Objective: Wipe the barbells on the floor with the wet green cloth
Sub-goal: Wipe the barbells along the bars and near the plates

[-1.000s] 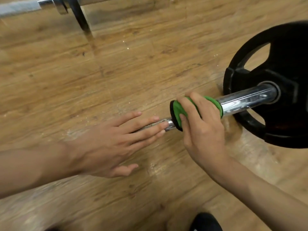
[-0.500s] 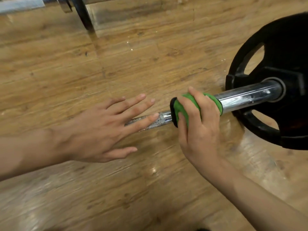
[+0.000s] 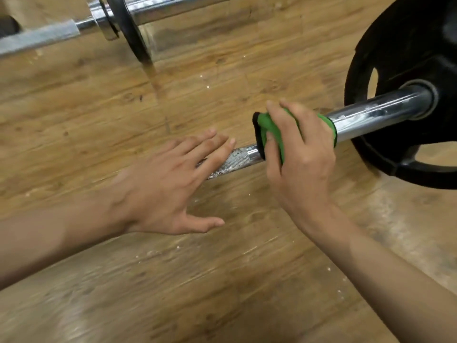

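Right fingers (image 3: 293, 127) round green cloth (image 3: 263, 125) — on barbell (image 3: 371, 117)

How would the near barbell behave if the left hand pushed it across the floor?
Probably rolls rather than slides: the near barbell rests on a round black plate on smooth floor. Likely heavy and stiff, given the thick steel sleeve. The knurled section under the left hand should grip well; the polished sleeve looks slippery.

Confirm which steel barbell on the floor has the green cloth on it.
The near chrome barbell with the large black plate: the right hand grips the green cloth round it. The far barbell lies bare.
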Demonstrator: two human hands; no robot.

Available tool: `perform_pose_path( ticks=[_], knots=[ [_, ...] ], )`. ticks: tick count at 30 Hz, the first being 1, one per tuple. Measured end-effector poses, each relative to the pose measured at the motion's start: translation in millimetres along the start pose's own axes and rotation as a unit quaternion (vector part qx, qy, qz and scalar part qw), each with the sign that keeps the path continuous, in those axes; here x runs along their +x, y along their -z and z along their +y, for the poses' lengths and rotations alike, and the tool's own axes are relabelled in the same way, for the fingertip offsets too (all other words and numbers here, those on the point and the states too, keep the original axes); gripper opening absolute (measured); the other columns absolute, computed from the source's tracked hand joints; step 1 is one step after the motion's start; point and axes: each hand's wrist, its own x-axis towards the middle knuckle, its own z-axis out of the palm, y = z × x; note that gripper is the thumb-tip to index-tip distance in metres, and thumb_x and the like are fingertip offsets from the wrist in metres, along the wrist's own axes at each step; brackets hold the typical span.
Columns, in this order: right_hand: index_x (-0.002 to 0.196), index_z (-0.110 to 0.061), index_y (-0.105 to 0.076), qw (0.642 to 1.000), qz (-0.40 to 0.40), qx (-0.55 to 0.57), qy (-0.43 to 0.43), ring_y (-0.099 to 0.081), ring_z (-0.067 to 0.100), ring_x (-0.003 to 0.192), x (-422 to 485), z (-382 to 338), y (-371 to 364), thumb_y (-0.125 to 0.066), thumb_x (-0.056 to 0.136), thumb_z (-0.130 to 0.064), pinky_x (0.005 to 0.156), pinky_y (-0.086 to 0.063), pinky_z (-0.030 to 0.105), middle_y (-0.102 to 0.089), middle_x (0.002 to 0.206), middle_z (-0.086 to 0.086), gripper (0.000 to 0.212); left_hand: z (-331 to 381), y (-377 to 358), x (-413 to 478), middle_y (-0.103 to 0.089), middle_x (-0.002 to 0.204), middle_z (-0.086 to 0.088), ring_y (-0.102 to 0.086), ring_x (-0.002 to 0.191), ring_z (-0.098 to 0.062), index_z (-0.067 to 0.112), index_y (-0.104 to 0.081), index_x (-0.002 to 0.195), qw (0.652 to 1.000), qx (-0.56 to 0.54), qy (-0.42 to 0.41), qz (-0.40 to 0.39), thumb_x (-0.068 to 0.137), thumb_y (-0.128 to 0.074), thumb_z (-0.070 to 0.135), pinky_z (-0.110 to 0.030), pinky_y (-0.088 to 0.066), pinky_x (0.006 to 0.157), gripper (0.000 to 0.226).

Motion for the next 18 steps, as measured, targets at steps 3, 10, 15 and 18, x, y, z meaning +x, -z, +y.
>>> perform_pose_path(
  ticks=[3, 10, 15, 18],
  knots=[
    [0.126, -0.016, -0.069, 0.996, -0.079, -0.024, -0.026, -0.066, 0.034, 0.095, 31.7, -0.8, -4.9, -0.056, 0.094, -0.019, 0.084, -0.046, 0.046, -0.068, 0.119, 0.007, 0.035, -11.9, 0.9, 3.9, -0.03, 0.167, -0.017, -0.026, 0.157, -0.031, 0.013, 0.004, 0.166, 0.999, -0.032, 0.006, -0.022, 0.086, -0.029, 0.093, -0.054, -0.019, 0.128, 0.118],
    [0.142, -0.01, -0.052, 0.999, 0.016, -0.005, 0.034, -0.05, 0.037, 0.136, -24.5, 9.5, -12.0, -0.058, 0.104, -0.005, 0.116, -0.039, 0.055, -0.05, 0.148, 0.022, 0.039, -16.6, 1.3, 5.5, -0.034, 0.165, -0.015, -0.027, 0.156, -0.032, 0.009, -0.004, 0.166, 1.0, -0.022, -0.005, -0.003, 0.089, -0.03, 0.09, -0.066, -0.014, 0.126, 0.115],
    [0.129, -0.019, -0.068, 0.986, -0.161, -0.044, -0.011, -0.068, 0.036, 0.1, 39.7, 0.4, 5.9, -0.057, 0.1, -0.024, 0.08, -0.052, 0.045, -0.069, 0.123, 0.006, 0.031, -4.0, 0.6, 1.6, -0.022, 0.169, -0.008, -0.018, 0.159, -0.028, 0.005, -0.004, 0.166, 1.0, -0.01, -0.013, -0.007, 0.087, -0.03, 0.091, -0.065, -0.01, 0.126, 0.119],
    [0.127, -0.025, -0.068, 0.97, -0.225, -0.09, -0.028, -0.068, 0.038, 0.093, 48.4, -0.6, 12.9, -0.057, 0.098, -0.029, 0.072, -0.047, 0.041, -0.069, 0.115, 0.004, 0.031, 6.5, 1.8, -3.9, -0.009, 0.172, -0.01, -0.007, 0.161, -0.025, 0.006, 0.002, 0.166, 1.0, -0.015, -0.022, -0.006, 0.088, -0.03, 0.091, -0.062, -0.006, 0.128, 0.119]
  ],
)
